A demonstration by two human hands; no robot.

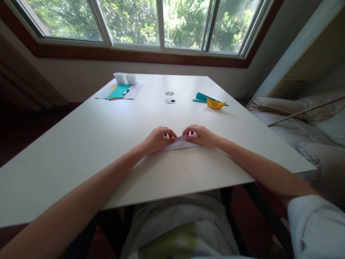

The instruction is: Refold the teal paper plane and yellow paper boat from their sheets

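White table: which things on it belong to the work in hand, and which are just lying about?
In hand:
white folded paper, held by left hand and right hand

Apparently lying about:
yellow paper boat
folded teal paper
flat teal sheet
pen
white boxy objects

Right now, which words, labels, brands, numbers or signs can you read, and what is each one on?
None can be read in this view.
Pen: too small to make out any lettering.
Two round discs: dark marks, too small to read.
Green patch on the clothing: blurred, no letters discernible.
Folded white paper: no lettering visible.
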